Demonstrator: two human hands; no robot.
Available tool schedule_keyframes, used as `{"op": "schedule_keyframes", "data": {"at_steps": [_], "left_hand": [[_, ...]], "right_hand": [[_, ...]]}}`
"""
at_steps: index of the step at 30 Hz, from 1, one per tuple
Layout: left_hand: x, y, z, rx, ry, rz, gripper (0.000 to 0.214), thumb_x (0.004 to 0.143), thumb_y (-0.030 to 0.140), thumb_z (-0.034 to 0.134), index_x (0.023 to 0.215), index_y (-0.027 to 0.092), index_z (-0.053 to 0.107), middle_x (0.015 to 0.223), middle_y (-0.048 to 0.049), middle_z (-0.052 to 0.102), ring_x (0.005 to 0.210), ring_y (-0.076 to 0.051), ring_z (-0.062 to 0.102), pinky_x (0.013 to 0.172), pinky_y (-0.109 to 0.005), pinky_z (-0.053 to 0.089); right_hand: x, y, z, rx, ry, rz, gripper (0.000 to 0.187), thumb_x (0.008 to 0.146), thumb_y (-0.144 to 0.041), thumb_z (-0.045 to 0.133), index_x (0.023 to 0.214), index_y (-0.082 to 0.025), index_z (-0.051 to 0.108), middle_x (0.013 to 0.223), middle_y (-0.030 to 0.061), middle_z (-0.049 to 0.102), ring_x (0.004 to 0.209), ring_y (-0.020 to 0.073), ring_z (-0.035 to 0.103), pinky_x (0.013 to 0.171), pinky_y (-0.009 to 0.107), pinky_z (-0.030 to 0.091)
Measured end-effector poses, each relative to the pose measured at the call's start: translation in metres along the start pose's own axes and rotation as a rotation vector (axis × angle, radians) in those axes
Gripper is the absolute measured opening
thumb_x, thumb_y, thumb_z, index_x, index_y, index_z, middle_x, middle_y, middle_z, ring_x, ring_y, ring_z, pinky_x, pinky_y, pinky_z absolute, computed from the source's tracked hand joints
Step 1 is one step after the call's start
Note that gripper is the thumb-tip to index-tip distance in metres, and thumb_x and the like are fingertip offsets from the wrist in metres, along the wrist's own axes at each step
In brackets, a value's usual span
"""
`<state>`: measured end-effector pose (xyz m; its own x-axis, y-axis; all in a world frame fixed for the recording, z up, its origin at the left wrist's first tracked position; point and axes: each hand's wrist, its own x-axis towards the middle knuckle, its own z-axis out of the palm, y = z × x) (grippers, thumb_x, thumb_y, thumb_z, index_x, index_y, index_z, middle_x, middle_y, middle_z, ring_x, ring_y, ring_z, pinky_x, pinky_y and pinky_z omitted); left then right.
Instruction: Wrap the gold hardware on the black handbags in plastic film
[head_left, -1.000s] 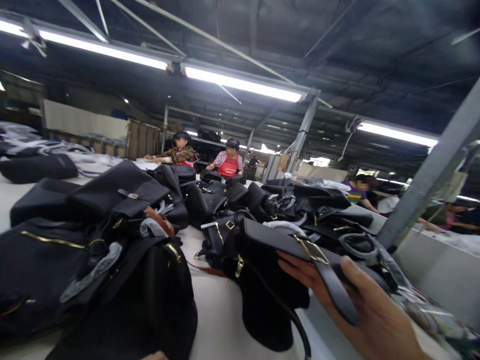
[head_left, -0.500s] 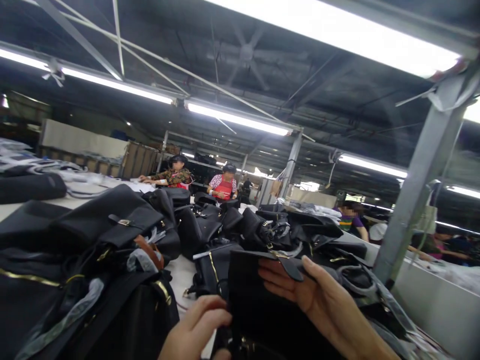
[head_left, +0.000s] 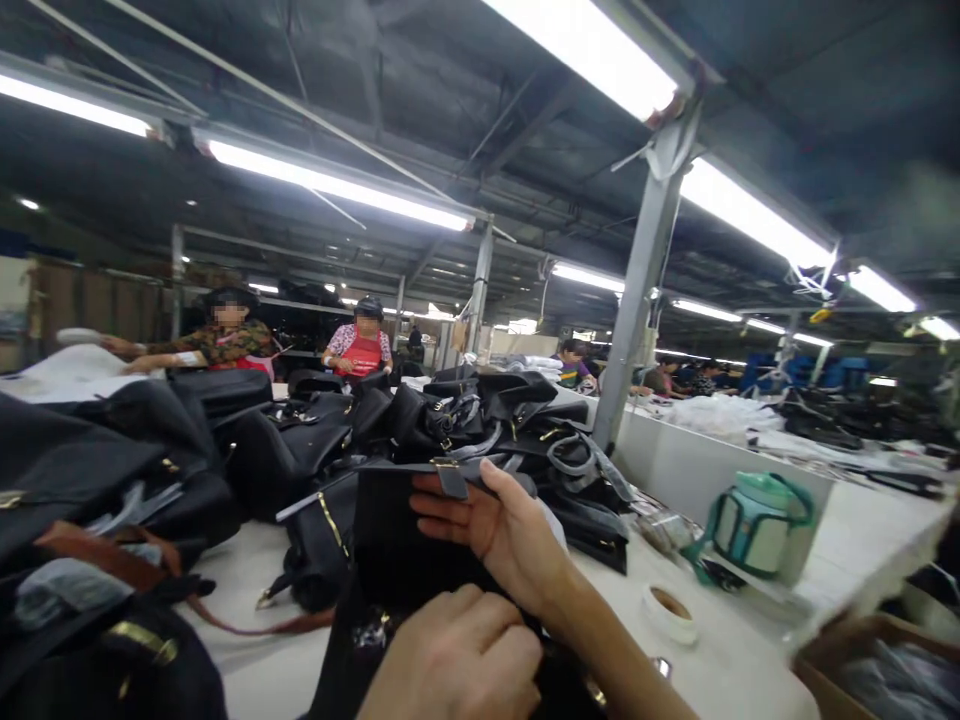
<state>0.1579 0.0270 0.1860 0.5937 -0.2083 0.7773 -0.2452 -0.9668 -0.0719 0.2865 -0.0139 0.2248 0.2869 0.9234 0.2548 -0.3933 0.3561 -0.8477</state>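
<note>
I hold a black leather bag (head_left: 390, 540) upright in front of me over the white table (head_left: 247, 660). My right hand (head_left: 495, 530) grips its top edge, thumb on a grey strap with a gold buckle (head_left: 452, 478) and fingers against the bag's front. My left hand (head_left: 457, 655) is closed in a fist low on the bag, near its bottom edge. Whether it pinches a part of the bag is hidden.
Several black bags (head_left: 465, 410) lie heaped across the table, some with gold zips and brown straps (head_left: 97, 550). A teal jug (head_left: 757, 520) and a tape roll (head_left: 670, 612) stand at right, near a cardboard box (head_left: 877, 650). A grey post (head_left: 641, 280) rises behind. Other people work at the far end.
The view swung right and up, so the jug and right benches appeared. My left hand came up onto the bag, and my right hand shifted from the flap strap to the bag's top edge.
</note>
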Motion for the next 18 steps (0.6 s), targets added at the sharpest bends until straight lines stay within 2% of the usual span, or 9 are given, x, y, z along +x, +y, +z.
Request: {"op": "schedule_keyframes", "data": {"at_steps": [2, 5, 8, 10, 12, 15, 16, 18], "left_hand": [[0.022, 0.007, 0.013, -0.067, -0.104, 0.025, 0.011, 0.081, 0.013, 0.066, 0.072, 0.019, 0.063, 0.067, 0.0025, 0.067, 0.055, -0.012, 0.060, 0.044, -0.023, 0.039], [0.039, 0.010, 0.021, -0.167, -0.296, 0.085, 0.011, 0.077, 0.013, 0.074, 0.072, 0.018, 0.065, 0.072, 0.0027, 0.067, 0.056, -0.009, 0.057, 0.042, -0.022, 0.030], [0.039, 0.006, 0.030, -0.307, -0.354, 0.090, 0.014, 0.076, 0.014, 0.075, 0.070, 0.019, 0.064, 0.077, 0.0031, 0.066, 0.056, -0.007, 0.052, 0.043, -0.020, 0.027], [0.035, 0.002, 0.039, -0.492, -0.300, 0.033, 0.013, 0.077, 0.010, 0.069, 0.072, 0.019, 0.062, 0.082, 0.0017, 0.066, 0.063, -0.008, 0.057, 0.050, -0.017, 0.034], [0.030, 0.000, 0.046, -0.681, -0.252, -0.073, 0.011, 0.076, 0.009, 0.063, 0.075, 0.020, 0.059, 0.081, 0.0005, 0.066, 0.069, -0.011, 0.061, 0.058, -0.018, 0.040], [0.030, 0.002, 0.043, -0.896, -0.301, -0.372, 0.008, 0.079, 0.015, 0.052, 0.075, 0.021, 0.050, 0.071, 0.0017, 0.063, 0.066, -0.013, 0.060, 0.059, -0.020, 0.041], [0.030, 0.003, 0.040, -0.942, -0.327, -0.473, 0.009, 0.081, 0.016, 0.049, 0.074, 0.021, 0.047, 0.069, 0.0022, 0.061, 0.064, -0.013, 0.059, 0.058, -0.020, 0.041], [0.031, 0.007, 0.036, -0.979, -0.336, -0.588, 0.012, 0.081, 0.018, 0.047, 0.071, 0.022, 0.041, 0.067, 0.0030, 0.058, 0.063, -0.012, 0.057, 0.057, -0.020, 0.040]], "right_hand": [[0.000, -0.002, -0.001, 0.063, 0.017, 0.042, 0.047, 0.089, -0.052, 0.056, 0.095, -0.011, 0.077, 0.102, 0.0109, 0.077, 0.094, 0.0249, 0.071, 0.084, 0.036, 0.054], [0.000, -0.006, -0.004, 0.142, 0.081, 0.120, 0.066, 0.102, -0.045, 0.024, 0.091, -0.007, 0.077, 0.098, 0.0129, 0.077, 0.086, 0.0212, 0.071, 0.077, 0.034, 0.055], [0.003, -0.009, -0.007, 0.187, 0.106, 0.137, 0.071, 0.104, -0.043, 0.018, 0.087, -0.008, 0.077, 0.094, 0.0125, 0.078, 0.079, 0.0190, 0.071, 0.070, 0.032, 0.054], [0.003, -0.012, -0.013, 0.183, 0.058, 0.164, 0.068, 0.104, -0.044, 0.021, 0.088, -0.008, 0.077, 0.094, 0.0129, 0.078, 0.080, 0.0200, 0.071, 0.071, 0.033, 0.054], [-0.003, -0.016, -0.023, 0.160, -0.028, 0.178, 0.061, 0.099, -0.051, 0.036, 0.092, -0.007, 0.077, 0.097, 0.0141, 0.077, 0.088, 0.0230, 0.071, 0.078, 0.035, 0.054], [-0.023, -0.026, -0.040, 0.066, -0.126, 0.137, 0.057, 0.083, -0.058, 0.066, 0.103, -0.005, 0.075, 0.110, 0.0169, 0.075, 0.103, 0.0263, 0.068, 0.091, 0.035, 0.050], [-0.032, -0.029, -0.046, 0.017, -0.123, 0.114, 0.058, 0.080, -0.057, 0.070, 0.105, -0.005, 0.075, 0.114, 0.0177, 0.073, 0.105, 0.0265, 0.067, 0.093, 0.035, 0.049], [-0.052, -0.038, -0.057, -0.101, -0.045, 0.056, 0.049, 0.080, -0.053, 0.073, 0.102, -0.009, 0.076, 0.114, 0.0177, 0.073, 0.102, 0.0256, 0.069, 0.090, 0.035, 0.049]]}}
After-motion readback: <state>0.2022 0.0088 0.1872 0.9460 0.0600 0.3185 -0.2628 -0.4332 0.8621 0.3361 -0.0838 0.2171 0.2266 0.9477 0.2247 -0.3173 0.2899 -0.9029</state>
